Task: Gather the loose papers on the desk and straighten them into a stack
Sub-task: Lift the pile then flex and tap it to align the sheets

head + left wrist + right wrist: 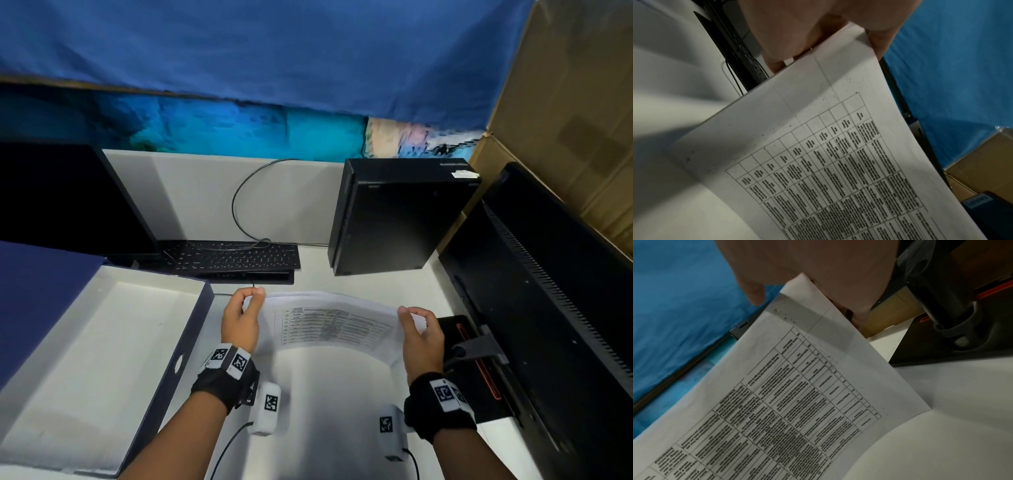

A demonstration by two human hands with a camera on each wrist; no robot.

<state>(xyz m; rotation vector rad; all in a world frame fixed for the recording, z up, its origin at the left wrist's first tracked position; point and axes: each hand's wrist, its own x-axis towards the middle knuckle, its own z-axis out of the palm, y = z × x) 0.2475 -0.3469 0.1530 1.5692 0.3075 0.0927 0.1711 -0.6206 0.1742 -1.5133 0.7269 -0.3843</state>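
Observation:
A sheaf of white papers [329,325] stands on its lower edge on the white desk [315,404], bowed toward me, with a printed table on the front sheet. My left hand [252,298] pinches the sheaf's upper left corner. My right hand [412,317] pinches the upper right corner. The left wrist view shows the papers [818,146] close up, with fingers [774,65] behind the top edge and the thumb in front. In the right wrist view the printed sheet [787,394] runs up under the fingers [859,318] curled at its corner.
An open dark blue box [102,342] with a white inside lies at the left. A black keyboard [236,257] and a looped cable lie behind the papers. A black computer tower [400,216] stands back right. A monitor's back [548,308] and stand [479,346] crowd the right.

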